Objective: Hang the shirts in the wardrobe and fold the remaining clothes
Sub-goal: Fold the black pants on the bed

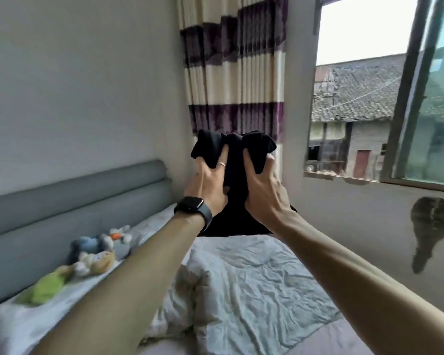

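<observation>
Two forearms [139,290] come in from the bottom edge, both cut off before the elbow. One smartwatch [192,208] sits on the left wrist and one thin ring [221,164] on a left finger.

Both hands are up in the air over the far end of the bed [318,339], close together and bunching up one black garment [235,160]. The left hand [210,183] has its fingers curled into a wad of the fabric, and the right hand [264,190] does the same right beside it. The rest of the cloth hangs down between and below the wrists. Honestly can't tell what kind of garment it is, it's just a dark lump. Its bottom edge is behind the arms, so I can't say if it touches the quilt [254,278].

That one crumpled pale quilt covers the middle of the bed. Along the head edge, against the grey padded headboard [75,201], there's a row of stuffed toys [98,260]. I count about four (green, tan, blue, grey-white), but they're blurry and overlap, so don't quote me.

One striped cream-and-purple curtain [231,73] hangs in the far corner. One window [408,98] is open on the right side, cut off by the picture edge, with tiled roofs outside. One dark stain [431,226] is on the wall [344,213] under it.
</observation>
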Demonstrator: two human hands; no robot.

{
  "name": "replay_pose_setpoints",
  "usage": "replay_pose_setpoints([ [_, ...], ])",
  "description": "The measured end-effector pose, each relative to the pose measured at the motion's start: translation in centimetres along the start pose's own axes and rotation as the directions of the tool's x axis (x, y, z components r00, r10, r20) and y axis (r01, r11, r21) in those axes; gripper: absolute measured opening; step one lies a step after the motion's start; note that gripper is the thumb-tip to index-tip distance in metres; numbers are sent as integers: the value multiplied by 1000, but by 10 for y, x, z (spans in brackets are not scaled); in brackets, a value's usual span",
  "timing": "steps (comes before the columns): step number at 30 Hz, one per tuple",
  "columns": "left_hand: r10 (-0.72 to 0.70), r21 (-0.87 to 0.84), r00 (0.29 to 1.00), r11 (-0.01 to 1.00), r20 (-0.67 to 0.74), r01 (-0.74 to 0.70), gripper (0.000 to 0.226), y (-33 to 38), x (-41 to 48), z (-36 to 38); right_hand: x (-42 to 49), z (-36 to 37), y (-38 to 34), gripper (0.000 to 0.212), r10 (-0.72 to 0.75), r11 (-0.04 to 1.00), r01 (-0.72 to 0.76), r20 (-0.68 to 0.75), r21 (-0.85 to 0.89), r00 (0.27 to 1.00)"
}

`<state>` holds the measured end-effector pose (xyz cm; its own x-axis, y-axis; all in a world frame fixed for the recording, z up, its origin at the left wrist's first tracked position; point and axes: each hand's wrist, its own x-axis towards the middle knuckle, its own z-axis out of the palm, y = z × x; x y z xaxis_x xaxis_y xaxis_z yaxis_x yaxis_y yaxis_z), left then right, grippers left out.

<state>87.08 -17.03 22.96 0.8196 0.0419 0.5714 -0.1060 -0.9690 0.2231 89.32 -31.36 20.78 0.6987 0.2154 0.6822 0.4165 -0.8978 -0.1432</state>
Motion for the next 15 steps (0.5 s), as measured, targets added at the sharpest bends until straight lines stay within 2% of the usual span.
replay_pose_setpoints([
  [4, -189, 127, 980, 973, -53, 195, 100, -86, -50, -58, -2, 29, -106, 97, -140, 974, 131, 36, 184, 989],
  [7, -295, 185, 943, 929, -157, 321, 102, -146, -100, -105, -11, 39, -193, 95, -252, 908, 226, 29, 352, 967],
  [10, -370, 272, 881, 851, -294, 449, 101, -207, -165, -152, -36, 45, -288, 89, -406, 771, 346, -7, 535, 914],
  [11, -354, 249, 884, 867, -304, 432, 100, -212, -175, -156, -41, 47, -296, 88, -405, 760, 342, -9, 553, 914],
  [12, -377, 287, 875, 839, -305, 462, 98, -225, -195, -168, -50, 48, -319, 86, -418, 725, 347, -21, 595, 908],
  [15, -460, 337, 793, 731, -399, 594, 94, -265, -255, -217, -84, 43, -402, 85, -525, 571, 397, -51, 718, 850],
])
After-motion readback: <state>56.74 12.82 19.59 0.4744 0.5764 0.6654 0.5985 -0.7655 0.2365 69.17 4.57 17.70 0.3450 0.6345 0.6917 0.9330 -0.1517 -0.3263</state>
